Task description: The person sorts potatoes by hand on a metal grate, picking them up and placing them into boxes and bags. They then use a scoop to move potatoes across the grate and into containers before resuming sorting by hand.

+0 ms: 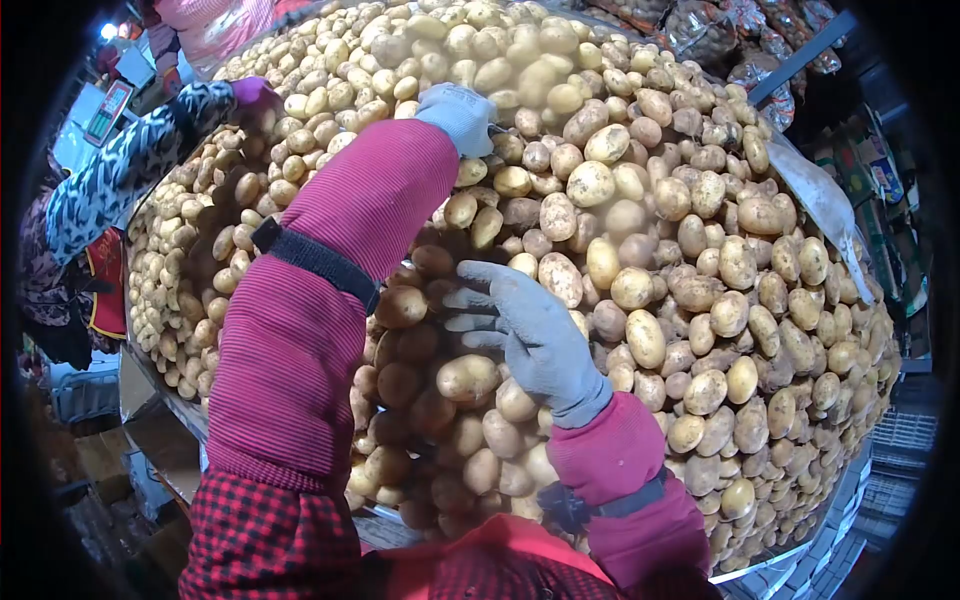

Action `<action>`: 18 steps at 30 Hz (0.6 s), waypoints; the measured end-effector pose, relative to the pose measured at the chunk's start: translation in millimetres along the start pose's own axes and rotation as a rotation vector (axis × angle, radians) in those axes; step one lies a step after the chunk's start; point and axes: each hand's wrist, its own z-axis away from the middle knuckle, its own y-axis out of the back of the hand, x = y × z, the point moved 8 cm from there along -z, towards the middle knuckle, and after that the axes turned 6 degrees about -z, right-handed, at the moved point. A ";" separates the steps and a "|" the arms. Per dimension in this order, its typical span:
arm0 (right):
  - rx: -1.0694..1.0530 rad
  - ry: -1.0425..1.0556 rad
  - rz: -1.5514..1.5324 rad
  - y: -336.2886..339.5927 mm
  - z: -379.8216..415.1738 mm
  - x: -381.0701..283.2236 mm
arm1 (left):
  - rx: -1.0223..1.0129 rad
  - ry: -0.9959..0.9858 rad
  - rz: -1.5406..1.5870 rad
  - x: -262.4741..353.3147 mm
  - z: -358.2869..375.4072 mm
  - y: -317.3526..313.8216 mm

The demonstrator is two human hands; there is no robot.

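Observation:
A big heap of potatoes (645, 338) fills most of the view, pale yellow to brown, some with dirt on the skin. My left hand (458, 118), in a grey-blue glove, reaches far out onto the heap; the back of the glove shows and the fingers are mostly hidden. Nearer to my body, my right hand (535, 335) is in a grey glove, open, with its fingers stretched out and apart over the potatoes. Just below its fingers lies a yellow potato (468, 378). Potatoes in the shade of my left arm look dark and blurred.
At the left, another person's patterned sleeve (120, 160) and purple-gloved hand (258, 95) reach to the heap. A scale display (110, 110) stands behind that sleeve. Bagged goods (700, 30) are at the back right. A white sheet (820, 195) hangs at the heap's right edge.

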 end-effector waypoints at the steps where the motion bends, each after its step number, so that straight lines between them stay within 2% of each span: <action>1: -0.023 0.041 0.061 -0.8 1.6 -2.4 | -0.087 -0.009 -0.029 1.1 0.0 -6.7; 5: -0.020 0.011 0.039 -0.4 1.0 0.5 | -0.066 -0.117 0.044 1.4 5.4 -20.5; 6: -0.021 0.017 0.040 1.4 0.5 -0.6 | -0.013 -0.094 0.036 -0.6 7.3 -24.0; 9: -0.007 -0.085 -0.080 2.1 0.1 5.6 | 0.009 -0.131 0.076 -10.2 25.6 -30.4; 10: 0.019 -0.096 -0.076 1.2 1.4 4.2 | -0.045 -0.146 0.151 -16.6 35.3 -33.8; 11: 0.044 -0.107 -0.071 0.4 2.2 2.6 | 0.052 -0.156 0.230 -22.8 55.8 -28.2; 13: 0.026 -0.115 -0.122 3.7 -1.3 7.3 | -0.044 -0.088 0.284 -40.0 81.6 -37.8; 16: 0.047 -0.126 -0.133 2.6 -0.7 8.1 | 0.220 -0.239 0.070 -31.2 156.9 -26.4; 18: 0.013 -0.108 -0.132 2.9 -1.5 9.2 | 0.255 -0.115 -0.025 -27.5 188.9 -27.6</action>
